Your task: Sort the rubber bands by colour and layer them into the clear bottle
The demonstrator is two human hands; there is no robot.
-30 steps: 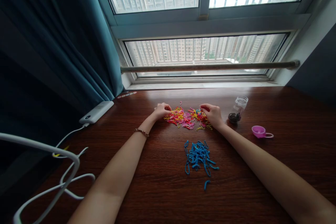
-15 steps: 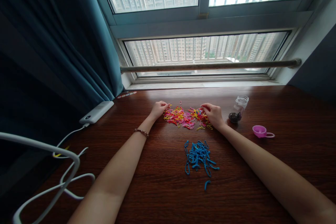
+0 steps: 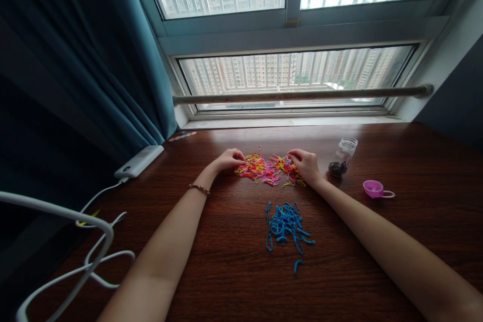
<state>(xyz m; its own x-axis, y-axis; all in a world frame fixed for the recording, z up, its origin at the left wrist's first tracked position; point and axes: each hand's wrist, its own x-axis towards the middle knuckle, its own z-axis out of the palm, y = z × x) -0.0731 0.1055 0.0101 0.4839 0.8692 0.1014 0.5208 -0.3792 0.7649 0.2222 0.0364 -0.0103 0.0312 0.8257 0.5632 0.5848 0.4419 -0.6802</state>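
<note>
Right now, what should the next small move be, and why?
I'd have the left hand and right hand gently spread the mixed pile. Both hands are at its edges, its pieces overlap, and the blue pile lies apart from it, so spreading would likely reveal any blue piece hidden underneath.

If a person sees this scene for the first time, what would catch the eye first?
Probably the mixed pile of small pink, red and yellow pieces, between the left hand and the right hand. Next, the bright blue pile on the dark table, nearer the viewer. Farther right, a clear jar and a pink cup stand out.
</note>
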